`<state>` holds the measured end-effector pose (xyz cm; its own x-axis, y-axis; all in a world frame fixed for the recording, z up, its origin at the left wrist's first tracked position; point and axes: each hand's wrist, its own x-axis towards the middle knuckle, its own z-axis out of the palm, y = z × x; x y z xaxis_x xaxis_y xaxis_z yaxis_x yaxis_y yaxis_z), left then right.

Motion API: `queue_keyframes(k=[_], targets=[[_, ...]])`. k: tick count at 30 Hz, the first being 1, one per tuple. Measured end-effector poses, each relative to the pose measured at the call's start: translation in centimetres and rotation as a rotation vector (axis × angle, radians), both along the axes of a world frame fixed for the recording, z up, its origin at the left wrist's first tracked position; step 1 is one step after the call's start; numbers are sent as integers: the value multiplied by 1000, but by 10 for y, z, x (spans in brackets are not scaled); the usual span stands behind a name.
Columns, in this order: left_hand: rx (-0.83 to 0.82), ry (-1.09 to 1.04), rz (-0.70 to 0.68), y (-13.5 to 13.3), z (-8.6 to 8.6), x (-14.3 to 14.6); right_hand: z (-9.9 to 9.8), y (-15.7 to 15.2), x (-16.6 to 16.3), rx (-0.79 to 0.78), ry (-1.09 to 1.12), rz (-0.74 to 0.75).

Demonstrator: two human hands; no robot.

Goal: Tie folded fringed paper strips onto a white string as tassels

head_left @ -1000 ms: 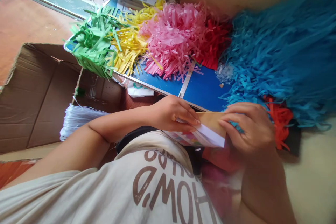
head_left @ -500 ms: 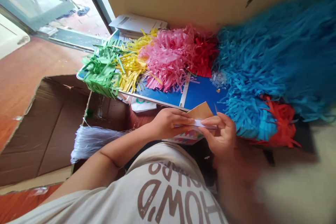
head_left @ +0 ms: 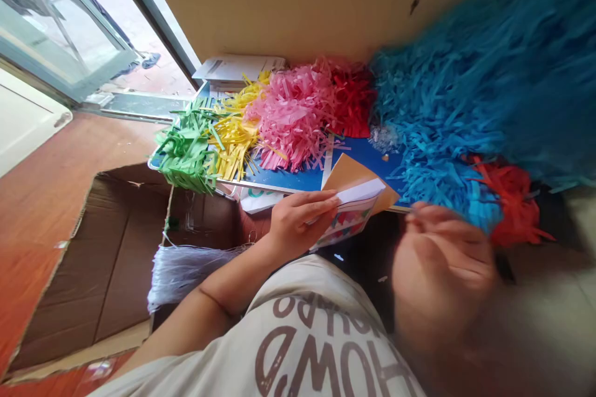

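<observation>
My left hand (head_left: 303, 222) is closed on a printed paper card (head_left: 350, 218) with a folded white top edge (head_left: 361, 191). Behind the card stands a brown paper sheet (head_left: 348, 169), partly covered by it. Over to the right, apart from the card, is my right hand (head_left: 444, 254), blurred by motion. Its fingers are curled with the thumb and fingertips pressed together; whatever is between them is too smeared to make out. It is close to the blue fringed paper (head_left: 459, 192) and the red-orange fringe (head_left: 512, 201).
A blue table (head_left: 298, 180) carries green fringe (head_left: 190, 149), yellow fringe (head_left: 233, 139), pink fringe (head_left: 298, 115), red fringe (head_left: 351, 102) and a paper stack (head_left: 239, 67). At left stands an open cardboard box (head_left: 88, 267), with white strands (head_left: 190, 270) by it. A doorway (head_left: 153, 74) lies beyond.
My right hand has let go of the card and moved away to the right. The card and brown sheet now stand more open to view in my left hand. The camera view has shifted slightly.
</observation>
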<state>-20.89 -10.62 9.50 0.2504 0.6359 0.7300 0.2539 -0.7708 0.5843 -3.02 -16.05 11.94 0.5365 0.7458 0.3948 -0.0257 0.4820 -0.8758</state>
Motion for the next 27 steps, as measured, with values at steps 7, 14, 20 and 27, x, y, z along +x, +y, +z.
queue_keyframes(k=[7,14,20,27], targets=[[115,5,123,-27,-11,19,-28,-4,-39,-473,705,258],[153,50,128,-33,-11,23,-27,-7,-35,-454,720,203],[163,70,122,-37,-12,28,-22,-10,-36,-489,664,136],[150,153,156,-42,-8,28,-22,-13,-33,-500,557,109]])
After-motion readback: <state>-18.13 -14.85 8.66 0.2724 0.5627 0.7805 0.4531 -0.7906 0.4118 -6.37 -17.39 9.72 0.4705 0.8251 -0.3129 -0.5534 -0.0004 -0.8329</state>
